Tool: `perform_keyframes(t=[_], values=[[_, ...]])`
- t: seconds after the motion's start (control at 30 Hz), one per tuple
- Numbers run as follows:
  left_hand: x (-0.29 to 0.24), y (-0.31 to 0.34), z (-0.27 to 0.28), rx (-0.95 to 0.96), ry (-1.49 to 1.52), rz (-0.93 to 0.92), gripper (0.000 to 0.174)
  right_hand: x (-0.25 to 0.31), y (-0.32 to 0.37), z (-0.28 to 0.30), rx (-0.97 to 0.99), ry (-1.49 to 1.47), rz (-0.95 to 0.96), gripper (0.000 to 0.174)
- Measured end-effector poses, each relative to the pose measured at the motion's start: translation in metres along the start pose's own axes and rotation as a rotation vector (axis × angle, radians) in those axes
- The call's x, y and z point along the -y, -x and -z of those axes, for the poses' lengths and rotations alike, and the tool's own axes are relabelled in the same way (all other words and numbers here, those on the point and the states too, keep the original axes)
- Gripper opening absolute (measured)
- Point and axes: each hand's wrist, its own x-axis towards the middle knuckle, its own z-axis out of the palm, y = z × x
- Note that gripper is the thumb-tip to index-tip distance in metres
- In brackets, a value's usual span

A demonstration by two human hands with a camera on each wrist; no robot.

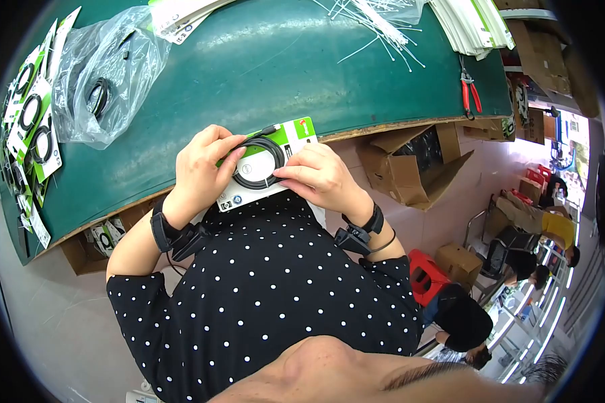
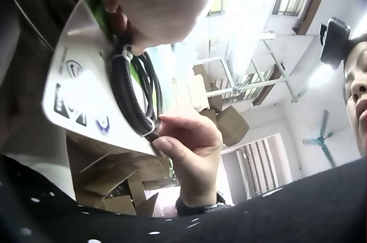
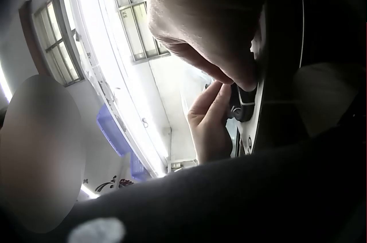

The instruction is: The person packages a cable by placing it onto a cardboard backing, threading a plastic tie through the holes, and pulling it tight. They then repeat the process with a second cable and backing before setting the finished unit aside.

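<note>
A green and white printed card is held up at the table's front edge, close to the person's body. Against its face lies a coiled black cable, its plug end near the card's top. The left hand grips the coil's left side, thumb and index finger at the cable. On the opposite side the right hand pinches the coil between thumb and fingertips. In the left wrist view, white ties go round the coil, one right at the right hand's fingertips. Finger contact is mostly shadowed in the right wrist view.
On the green table lie a clear plastic bag with cable inside, carded cables at left, loose white cable ties, stacked cards and red-handled pliers. An opened cardboard box stands below, at right.
</note>
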Motion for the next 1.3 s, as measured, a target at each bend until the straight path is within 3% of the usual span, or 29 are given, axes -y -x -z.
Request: perform_keyframes(t=[0.2, 0.3, 0.43, 0.57, 0.83, 1.2, 1.3], values=[[0.0, -0.002, 0.001, 0.015, 0.014, 0.009, 0.017, 0.0, -0.004, 0.002, 0.041, -0.085, -0.008, 0.031], [-0.001, -0.001, 0.001, 0.013, 0.023, 0.015, 0.016, 0.007, -0.029, 0.01, -0.12, -0.018, -0.013, 0.03], [-0.002, -0.003, 0.003, 0.018, -0.007, -0.007, 0.016, -0.001, -0.052, -0.013, -0.136, 0.13, -0.006, 0.024], [-0.001, -0.001, 0.003, 0.059, 0.034, 0.108, 0.015, -0.009, -0.053, -0.023, -0.164, 0.145, -0.042, 0.019], [-0.005, -0.008, 0.008, -0.01, -0.026, -0.045, 0.021, -0.006, -0.055, -0.019, -0.15, 0.155, -0.068, 0.018], [-0.004, -0.025, 0.016, 0.388, 0.007, 0.289, 0.03, -0.01, -0.052, -0.02, -0.223, 0.133, 0.007, 0.026], [-0.002, -0.023, 0.014, 0.364, 0.066, 0.314, 0.029, -0.009, -0.047, -0.019, -0.294, 0.138, -0.037, 0.029]])
